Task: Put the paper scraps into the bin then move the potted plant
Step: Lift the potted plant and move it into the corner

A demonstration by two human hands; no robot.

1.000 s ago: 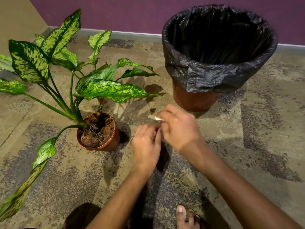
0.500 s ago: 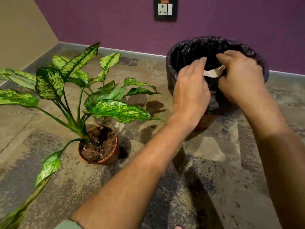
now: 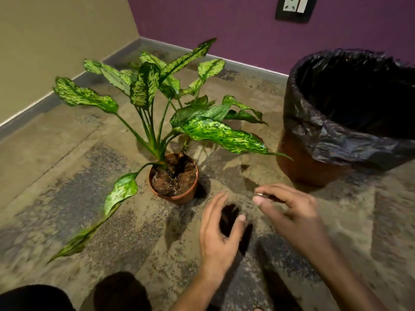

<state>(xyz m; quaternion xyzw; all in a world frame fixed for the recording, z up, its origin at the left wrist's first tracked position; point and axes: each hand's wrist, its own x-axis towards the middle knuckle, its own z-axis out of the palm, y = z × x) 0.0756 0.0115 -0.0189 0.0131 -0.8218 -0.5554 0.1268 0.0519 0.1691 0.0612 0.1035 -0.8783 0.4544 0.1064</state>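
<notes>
The potted plant, with speckled green leaves in a small terracotta pot (image 3: 179, 198), stands on the carpet at the centre. A terracotta bin (image 3: 332, 142) lined with a black bag stands at the right; its inside is dark and I see no paper there. My left hand (image 3: 217, 234) hovers low over the floor just right of the pot, fingers relaxed and spread, holding nothing. My right hand (image 3: 292, 212) is beside it, between pot and bin, fingers loosely extended. No paper scrap shows on the floor or in either hand.
The beige wall (image 3: 56, 41) and purple wall (image 3: 224, 23) meet in a corner behind the plant. A socket plate (image 3: 294, 6) sits on the purple wall. Long leaves (image 3: 121, 191) droop towards the floor at the left. My dark-clothed knees (image 3: 121, 292) are at the bottom edge.
Both hands carried a paper scrap up to the bin's mouth, then came back down to the floor beside the pot without it. The view has turned left.
</notes>
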